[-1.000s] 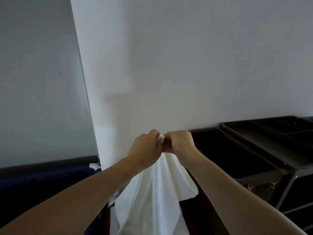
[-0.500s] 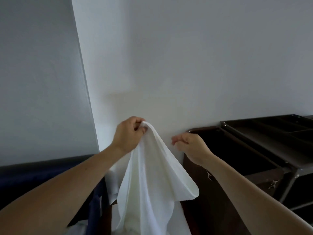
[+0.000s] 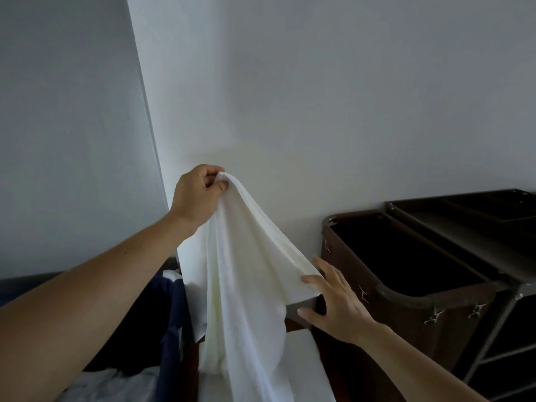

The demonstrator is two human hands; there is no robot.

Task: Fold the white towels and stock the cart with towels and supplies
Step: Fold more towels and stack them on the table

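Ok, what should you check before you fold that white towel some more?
1. Left hand pinches the white towel at its top: ok.
2. Right hand grips the towel's lower edge: not ok, its fingers are spread, not closed on it.
3. Towel hangs clear of the brown cart bag: cannot tell.
4. Towel's bottom end is in view: not ok, it runs out of frame.
5. Cart bag is open on top: ok.
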